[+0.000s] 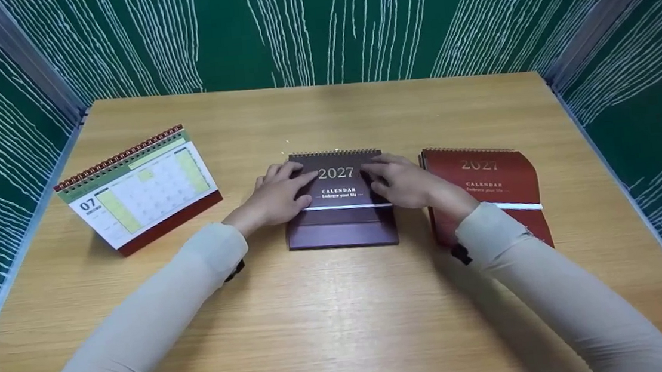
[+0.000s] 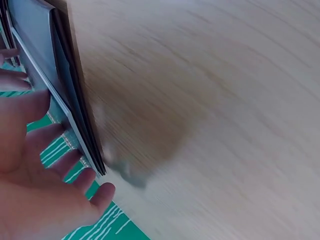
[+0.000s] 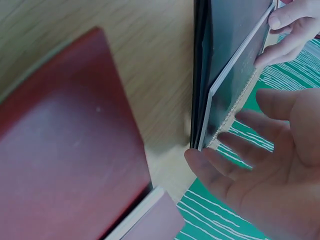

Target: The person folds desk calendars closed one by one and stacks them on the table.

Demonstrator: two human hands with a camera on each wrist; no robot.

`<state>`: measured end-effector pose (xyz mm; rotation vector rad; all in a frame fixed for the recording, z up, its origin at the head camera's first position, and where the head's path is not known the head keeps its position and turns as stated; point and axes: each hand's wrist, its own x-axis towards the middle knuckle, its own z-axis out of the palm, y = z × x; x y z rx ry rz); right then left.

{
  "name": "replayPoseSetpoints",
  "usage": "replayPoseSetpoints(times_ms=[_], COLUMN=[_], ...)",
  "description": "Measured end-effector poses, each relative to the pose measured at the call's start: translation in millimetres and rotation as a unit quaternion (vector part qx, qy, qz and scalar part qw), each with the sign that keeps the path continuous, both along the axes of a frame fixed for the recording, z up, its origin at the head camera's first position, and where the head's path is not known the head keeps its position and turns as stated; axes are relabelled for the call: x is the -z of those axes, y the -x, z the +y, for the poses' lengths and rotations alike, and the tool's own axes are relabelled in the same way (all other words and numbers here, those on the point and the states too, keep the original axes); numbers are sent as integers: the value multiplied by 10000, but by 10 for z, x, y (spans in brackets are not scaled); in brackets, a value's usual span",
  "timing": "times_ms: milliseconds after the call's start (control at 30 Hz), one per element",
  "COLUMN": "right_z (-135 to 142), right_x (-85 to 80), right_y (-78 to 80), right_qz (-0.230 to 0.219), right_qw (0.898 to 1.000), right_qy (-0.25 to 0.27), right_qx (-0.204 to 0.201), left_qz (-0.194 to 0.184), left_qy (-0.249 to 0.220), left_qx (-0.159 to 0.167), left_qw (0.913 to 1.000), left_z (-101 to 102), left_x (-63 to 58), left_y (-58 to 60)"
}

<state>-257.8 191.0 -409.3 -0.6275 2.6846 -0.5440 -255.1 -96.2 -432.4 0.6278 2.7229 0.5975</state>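
Observation:
A dark brown 2027 desk calendar (image 1: 339,173) lies folded on the table, its gold spiral along the far edge and a white strip across its lower half. My left hand (image 1: 278,193) is at its left side, fingers over the upper left of the cover. From the other side my right hand (image 1: 400,180) reaches the upper right of the cover. In the left wrist view the fingers of the left hand (image 2: 45,165) spread along the calendar's edge (image 2: 77,120). The right wrist view has the right hand (image 3: 265,160) loosely spread beside the calendar (image 3: 235,55).
On the left a calendar (image 1: 151,189) with a red base stands tented, its page marked 07. A red 2027 calendar (image 1: 482,167) lies to the right, partly under my right forearm. The wooden table (image 1: 331,330) ends at green, white-streaked walls.

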Motion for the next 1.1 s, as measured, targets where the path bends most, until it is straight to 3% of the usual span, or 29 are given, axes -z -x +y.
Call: replayPoseSetpoints(times_ms=[200,400,500,600,800,967,1100], right_z=[80,153,171,187,216,249,272], right_x=[-33,-83,-105,-119,-131,-114,-82], right_y=[35,59,59,55,33,40,57], right_qz=[92,-559,-1072,-1716,-2806,-3256,-3569], right_qw=[9961,9871,9765,9563,8982,8601,8386], right_qy=[381,892,1193,1651,2662,3248,3457], right_qx=[796,1204,1438,1696,2088,2207,2233], left_qz=[77,-171,-398,-665,-1243,-2156,-2551], left_qy=[-573,-1105,-1385,-1590,-1774,-2290,-2539], left_qx=[-396,-885,-1160,-1373,-1533,-1753,-1883], left_qw=[9975,9898,9827,9754,9642,9329,9138], left_z=[-37,-85,-118,-150,-216,-256,-276], left_x=[1,-55,-86,-122,-160,-166,-156], left_y=[36,60,69,73,74,60,57])
